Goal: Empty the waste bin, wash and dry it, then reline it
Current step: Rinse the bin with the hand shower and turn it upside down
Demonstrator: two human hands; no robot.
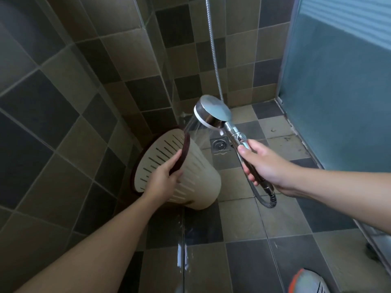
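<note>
The cream waste bin (196, 176) with slotted sides and a dark brown rim is tilted, its mouth turned up and to the left, its base low on the right. My left hand (163, 176) grips the rim, thumb outside and fingers inside. My right hand (262, 163) holds the handle of a chrome shower head (211, 112). Its face points down and left, and water sprays from it onto the bin's upper rim.
A floor drain (220, 144) sits in the tiled floor behind the bin. The metal hose (212, 43) runs up the back wall and loops below my right hand. Tiled walls close the left and back; a frosted glass panel (338, 92) stands at right. A shoe (309, 282) shows at the bottom.
</note>
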